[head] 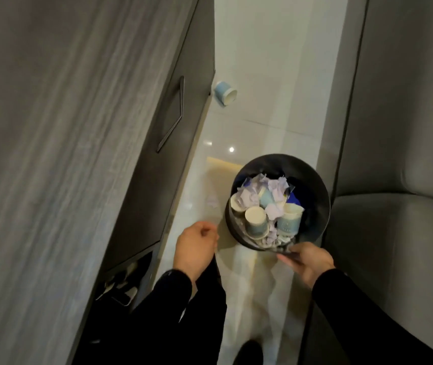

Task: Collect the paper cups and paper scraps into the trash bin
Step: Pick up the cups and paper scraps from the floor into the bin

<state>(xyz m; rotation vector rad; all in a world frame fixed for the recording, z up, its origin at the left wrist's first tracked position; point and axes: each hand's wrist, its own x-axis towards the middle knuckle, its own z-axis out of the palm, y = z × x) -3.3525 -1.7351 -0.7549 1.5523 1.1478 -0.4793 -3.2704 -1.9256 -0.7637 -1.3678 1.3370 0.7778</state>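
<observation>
A round black trash bin (313,180) is in the narrow aisle, tilted toward me, holding several blue-and-white paper cups (256,222) and crumpled pale purple paper scraps (276,191). My right hand (307,262) grips the bin's near rim. My left hand (197,246) hangs to the bin's left, fingers curled in, nothing visible in it. One blue paper cup (225,93) lies on its side on the floor farther ahead, by the desk's corner. A faint paper scrap (212,201) lies on the floor left of the bin.
A grey wood-grain desk (52,154) with a dark side panel (168,122) fills the left. A grey upholstered seat (399,233) bounds the right. Glossy pale floor tiles (270,75) run between them. My dark trousers and shoe show at the bottom.
</observation>
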